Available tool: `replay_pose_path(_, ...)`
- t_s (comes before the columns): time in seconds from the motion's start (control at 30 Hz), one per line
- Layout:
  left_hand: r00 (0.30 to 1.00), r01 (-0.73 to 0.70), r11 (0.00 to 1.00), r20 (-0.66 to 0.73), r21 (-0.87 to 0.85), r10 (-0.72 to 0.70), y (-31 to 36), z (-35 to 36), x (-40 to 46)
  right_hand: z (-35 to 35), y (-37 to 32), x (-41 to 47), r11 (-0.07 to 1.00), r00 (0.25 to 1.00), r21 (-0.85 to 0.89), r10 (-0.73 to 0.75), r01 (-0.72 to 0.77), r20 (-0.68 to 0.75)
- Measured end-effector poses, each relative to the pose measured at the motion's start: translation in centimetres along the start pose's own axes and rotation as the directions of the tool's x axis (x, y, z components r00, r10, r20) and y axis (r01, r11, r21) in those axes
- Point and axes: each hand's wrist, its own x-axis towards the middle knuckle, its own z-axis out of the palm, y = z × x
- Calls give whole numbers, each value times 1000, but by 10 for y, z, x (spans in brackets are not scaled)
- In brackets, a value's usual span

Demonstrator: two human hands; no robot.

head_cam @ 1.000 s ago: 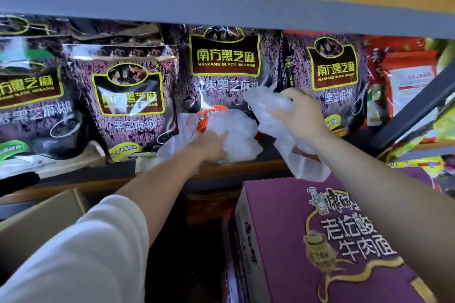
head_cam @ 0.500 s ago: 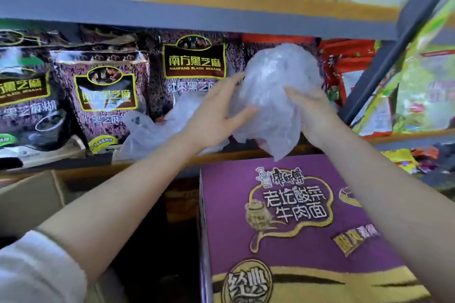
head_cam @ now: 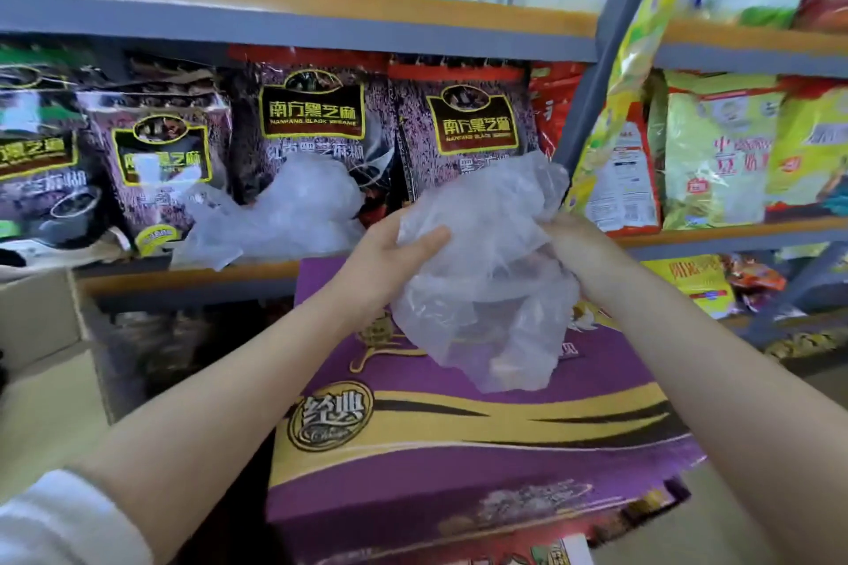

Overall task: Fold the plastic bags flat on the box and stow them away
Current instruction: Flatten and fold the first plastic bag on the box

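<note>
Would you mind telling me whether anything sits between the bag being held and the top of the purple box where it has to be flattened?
Nothing visible does. Both the left hand and the right hand hold the crumpled plastic bag directly above the purple box, whose top shows only its print. A second bag lies off to the side on the shelf.

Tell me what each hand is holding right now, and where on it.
Both hands hold one crumpled clear plastic bag above the purple box. The left hand grips its left side; the right hand grips its right side.
</note>
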Motion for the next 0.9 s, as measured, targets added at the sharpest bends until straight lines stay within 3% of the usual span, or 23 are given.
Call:
replay_pose_path(0.13, 968, 75, 995, -245, 71, -55, -4, -9, -19, -22, 18, 2, 976, 969, -40, 205, -212, -138)
replay_pose_path(0.2, 954, 119, 974, -296, 194, -58, -7, -16, -27, -25, 25, 2, 949, 957, -150, 260, -278, -125)
replay_pose_path(0.23, 951, 138, 960, -304, 243, -60, -7, -17, -30, -25, 28, 3, 945, 973, -237, 204, -225, -109)
replay_pose_path(0.3, 945, 158, 950, -321, 268, -67, -8, -18, -36, -17, 27, 1, 885, 989, -460, -119, 67, -87)
replay_pose_path(0.37, 930, 168, 945, -362, 282, -58, -4, -14, -38, 2, 10, -17, 709, 869, -561, -493, 427, 40)
replay_pose_path(0.4, 925, 170, 946, -374, 277, -57, -1, -12, -39, 13, 3, -26, 595, 782, -557, -599, 579, 172)
replay_pose_path(0.47, 921, 179, 963, -380, 201, -92, 4, -8, -39, 34, -5, -42, 405, 648, -522, -601, 751, 467)
replay_pose_path(0.57, 912, 197, 980, -369, 15, -178, 9, -5, -41, 53, 6, -44, 224, 609, -573, -420, 788, 674)
replay_pose_path(0.63, 908, 225, 968, -336, -112, -250, 12, -5, -45, 56, 13, -42, 244, 633, -591, -419, 769, 651)
replay_pose_path(0.7, 940, 197, 971, -255, -139, -227, 13, -4, -51, 54, 16, -42, 288, 595, -528, -507, 799, 624)
replay_pose_path(0.8, 956, 147, 988, -264, 39, -132, 13, -1, -59, 48, 18, -40, 384, 632, -504, -517, 774, 577)
replay_pose_path(0.9, 897, 192, 957, -435, 215, -83, 11, -11, -61, 37, 16, -38, 401, 651, -521, -569, 753, 502)
